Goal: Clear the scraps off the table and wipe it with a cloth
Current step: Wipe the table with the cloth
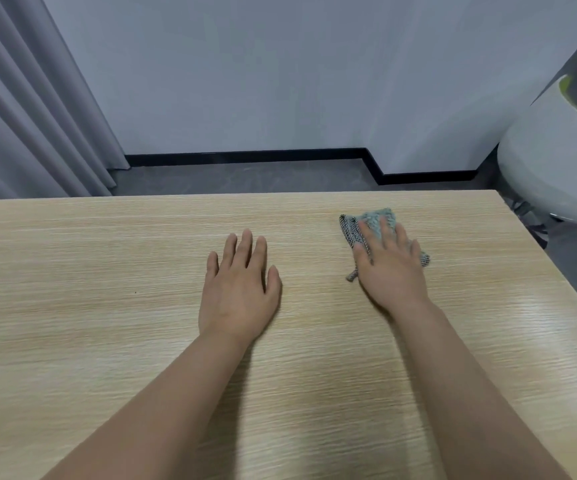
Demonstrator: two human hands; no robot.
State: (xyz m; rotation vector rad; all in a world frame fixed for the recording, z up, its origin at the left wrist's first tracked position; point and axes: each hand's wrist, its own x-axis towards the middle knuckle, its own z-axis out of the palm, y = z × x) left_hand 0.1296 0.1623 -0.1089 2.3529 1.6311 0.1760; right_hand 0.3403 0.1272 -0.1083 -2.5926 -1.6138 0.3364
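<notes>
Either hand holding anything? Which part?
Nothing gripped. Right hand presses flat on the middle of the grey-blue woven cloth; left hand rests flat on the light wooden table.

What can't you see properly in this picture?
- Head view: the right hand presses flat on the cloth and hides its middle.
- The white bin is cut off by the right edge; its contents are hidden.
- The table runs off the left and bottom edges.

Right hand (391, 268) flat on cloth (377, 221), left hand (238, 292) flat on table (107, 306)
</notes>
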